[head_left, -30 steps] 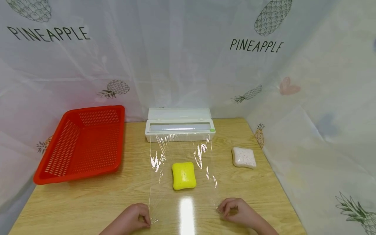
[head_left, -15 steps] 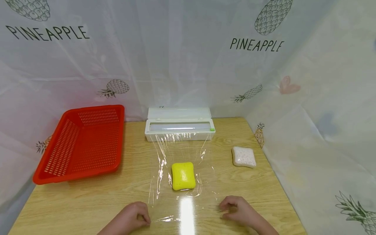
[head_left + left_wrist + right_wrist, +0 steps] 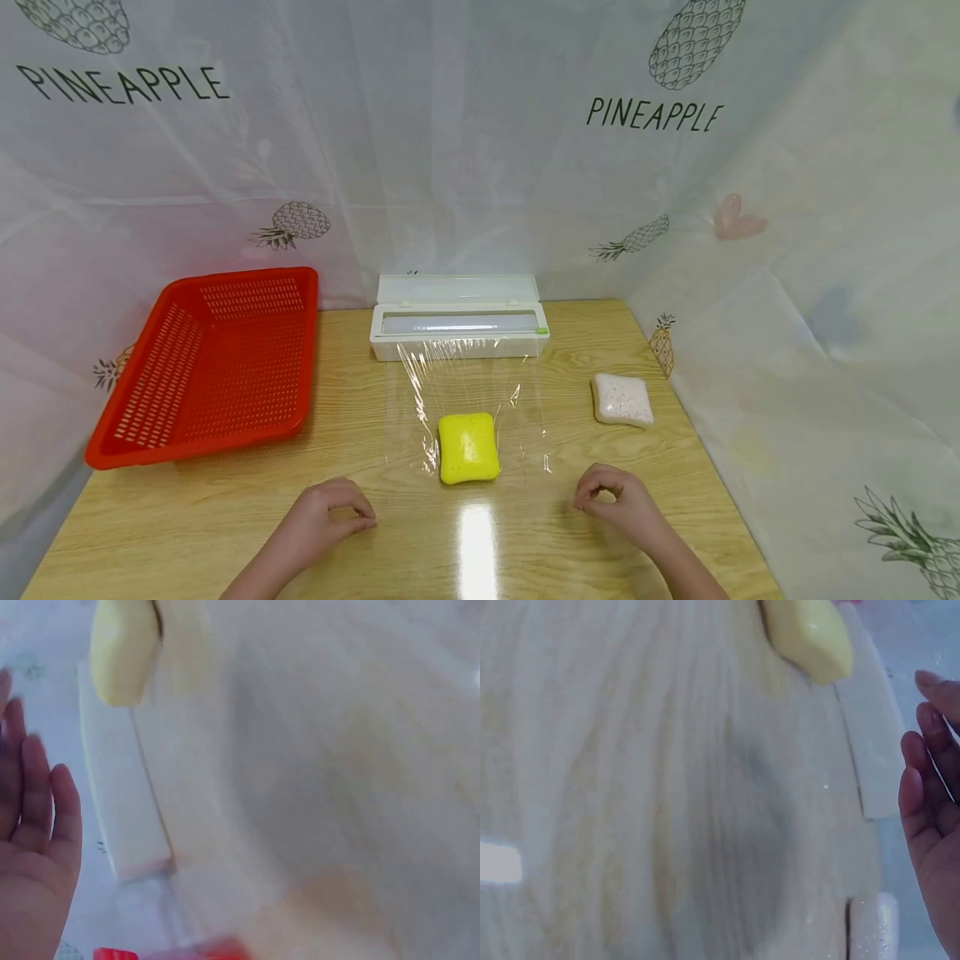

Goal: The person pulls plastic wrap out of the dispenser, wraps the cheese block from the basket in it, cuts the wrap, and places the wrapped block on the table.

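Observation:
A sheet of clear cling film (image 3: pixel 517 417) runs from a white film dispenser box (image 3: pixel 460 346) toward the front of the table. Around the film's near end lies a yellow pillow-shaped block (image 3: pixel 468 448), which looks like a bar of soap. To the block's left my left hand (image 3: pixel 326 517) hovers with loosely bent fingers and holds nothing. My right hand (image 3: pixel 618 504) is at the right, its thumb and forefinger rounded toward each other, with nothing seen between them. Both wrist views show relaxed fingers, apart from the yellow block. The film's near edge is hard to make out.
At the left stands a red perforated plastic basket (image 3: pixel 225 362). A white speckled block (image 3: pixel 623 400) of similar shape lies on the wooden table (image 3: pixel 570 333) at the right. The dispenser's lid (image 3: pixel 458 289) is raised, against a curtain (image 3: pixel 480 167) printed with pineapples.
Both hands have let go of the film and moved forward, away from the table's front edge. The film's near end has slackened and drawn back toward the yellow block.

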A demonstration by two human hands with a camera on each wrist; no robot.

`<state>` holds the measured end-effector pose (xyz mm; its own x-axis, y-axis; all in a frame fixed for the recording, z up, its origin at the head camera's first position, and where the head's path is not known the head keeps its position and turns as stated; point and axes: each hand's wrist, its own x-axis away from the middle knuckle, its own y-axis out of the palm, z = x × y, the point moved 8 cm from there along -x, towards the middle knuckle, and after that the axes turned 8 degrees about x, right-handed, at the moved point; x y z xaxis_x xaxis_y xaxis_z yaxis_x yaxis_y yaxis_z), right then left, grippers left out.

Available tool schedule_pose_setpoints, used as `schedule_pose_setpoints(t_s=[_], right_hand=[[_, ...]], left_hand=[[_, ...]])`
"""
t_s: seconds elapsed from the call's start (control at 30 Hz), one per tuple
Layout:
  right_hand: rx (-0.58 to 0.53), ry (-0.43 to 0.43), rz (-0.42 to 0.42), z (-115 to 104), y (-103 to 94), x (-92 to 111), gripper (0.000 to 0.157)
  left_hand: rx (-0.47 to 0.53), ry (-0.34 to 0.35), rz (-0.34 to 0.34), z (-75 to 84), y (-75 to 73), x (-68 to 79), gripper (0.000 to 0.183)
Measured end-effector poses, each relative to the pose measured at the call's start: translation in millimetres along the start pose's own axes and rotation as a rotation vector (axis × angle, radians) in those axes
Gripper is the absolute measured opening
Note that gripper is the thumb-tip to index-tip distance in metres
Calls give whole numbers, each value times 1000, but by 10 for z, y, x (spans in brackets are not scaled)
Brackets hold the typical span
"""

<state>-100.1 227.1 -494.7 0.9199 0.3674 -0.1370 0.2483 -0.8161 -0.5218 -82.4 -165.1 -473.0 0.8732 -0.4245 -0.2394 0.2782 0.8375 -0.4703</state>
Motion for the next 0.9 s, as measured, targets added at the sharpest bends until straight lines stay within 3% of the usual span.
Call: schedule_pose_setpoints(t_s=[0.1,0.17,0.33,0.5,0.57,0.77,0.9], right_hand=[[-54,51,21,23,-51,-70,7],[-97,73,39,33,-67,-125,3],[-222,31,82,5,-37,-289,6],[-296,-62,143,3,40,-433,7],[-288,-56,187,45,72,-483,6],[-239,112,310,183,156,-597,14],[-195,179,364,259,172,-658,13]], left_hand=[[45,-79,23,-37,-26,-80,15],[124,-121,4,-75,5,-139,8],[224,-206,-25,-178,107,-250,13],[197,-280,80,-279,107,-367,9],[185,-283,135,-308,100,-418,7],[272,-243,248,-312,120,-527,7],[331,-298,265,-391,140,-568,6]])
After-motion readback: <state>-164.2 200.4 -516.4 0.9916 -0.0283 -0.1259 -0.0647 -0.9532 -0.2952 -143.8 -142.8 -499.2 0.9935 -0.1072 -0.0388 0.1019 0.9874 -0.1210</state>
